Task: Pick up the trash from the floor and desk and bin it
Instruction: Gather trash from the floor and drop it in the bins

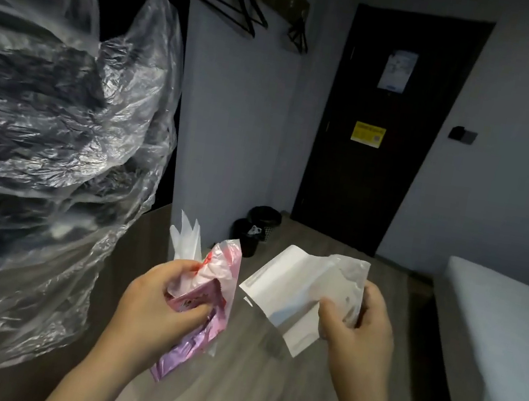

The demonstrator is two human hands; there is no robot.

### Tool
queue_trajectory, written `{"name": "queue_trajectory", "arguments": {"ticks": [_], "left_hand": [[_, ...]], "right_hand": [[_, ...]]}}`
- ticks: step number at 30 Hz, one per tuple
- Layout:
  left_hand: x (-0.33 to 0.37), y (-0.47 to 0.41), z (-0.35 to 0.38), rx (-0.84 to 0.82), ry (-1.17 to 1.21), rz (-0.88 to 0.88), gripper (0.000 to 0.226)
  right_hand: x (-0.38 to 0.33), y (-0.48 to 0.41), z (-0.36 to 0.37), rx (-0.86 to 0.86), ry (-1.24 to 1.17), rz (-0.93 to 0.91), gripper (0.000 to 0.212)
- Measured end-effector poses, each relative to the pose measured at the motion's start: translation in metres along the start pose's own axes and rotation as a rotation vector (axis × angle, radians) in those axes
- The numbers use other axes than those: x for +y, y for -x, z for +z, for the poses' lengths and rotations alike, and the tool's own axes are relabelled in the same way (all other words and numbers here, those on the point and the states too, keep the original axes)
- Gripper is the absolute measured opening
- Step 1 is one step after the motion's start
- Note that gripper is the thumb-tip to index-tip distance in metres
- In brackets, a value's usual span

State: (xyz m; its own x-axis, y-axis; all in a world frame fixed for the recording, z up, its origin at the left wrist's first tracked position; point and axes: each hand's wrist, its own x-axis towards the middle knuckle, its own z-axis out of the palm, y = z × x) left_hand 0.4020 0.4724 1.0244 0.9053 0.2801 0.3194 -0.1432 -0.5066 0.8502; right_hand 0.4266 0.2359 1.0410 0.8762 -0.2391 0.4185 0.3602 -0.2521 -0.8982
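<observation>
My left hand [158, 301] grips a bunch of trash: pink and purple wrappers [202, 322] with a thin white plastic bag [186, 238] sticking up from it. My right hand [359, 323] pinches a white paper and plastic wrapper [298, 285], held up over the floor. Two black bins [256, 230] stand on the floor by the far wall, left of the door; the nearer bin has something white in it.
A large clear plastic sheet [44, 117] over dark things fills the left side. A dark door [382, 125] is straight ahead. A bed with a white mattress [506, 328] lies on the right. Wood-look floor [260, 390] runs between them. Hangers [231, 4] hang on the wall.
</observation>
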Motion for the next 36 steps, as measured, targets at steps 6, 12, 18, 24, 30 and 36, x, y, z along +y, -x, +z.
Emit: {"name": "queue_trajectory", "arguments": {"ticks": [6, 12, 18, 24, 30, 36], "left_hand": [[-0.040, -0.061, 0.000, -0.055, -0.013, -0.012, 0.048], [-0.067, -0.122, 0.038, -0.153, -0.031, -0.021, 0.047], [-0.076, -0.187, 0.082, -0.179, -0.090, -0.035, 0.045], [-0.069, -0.283, 0.153, -0.172, -0.138, -0.055, 0.047], [-0.081, -0.352, 0.212, -0.155, -0.166, -0.096, 0.048], [-0.107, -0.428, 0.252, -0.159, -0.152, -0.123, 0.047]], "right_hand": [[0.021, -0.032, 0.047, 0.025, 0.049, 0.059, 0.028], [0.059, -0.081, 0.066, 0.051, 0.063, 0.121, 0.026], [0.098, -0.147, 0.080, 0.037, 0.044, 0.129, 0.027], [0.150, -0.271, 0.082, 0.006, 0.050, 0.166, 0.027], [0.204, -0.361, 0.087, 0.003, 0.030, 0.195, 0.026], [0.251, -0.425, 0.119, -0.008, 0.046, 0.240, 0.028]]}}
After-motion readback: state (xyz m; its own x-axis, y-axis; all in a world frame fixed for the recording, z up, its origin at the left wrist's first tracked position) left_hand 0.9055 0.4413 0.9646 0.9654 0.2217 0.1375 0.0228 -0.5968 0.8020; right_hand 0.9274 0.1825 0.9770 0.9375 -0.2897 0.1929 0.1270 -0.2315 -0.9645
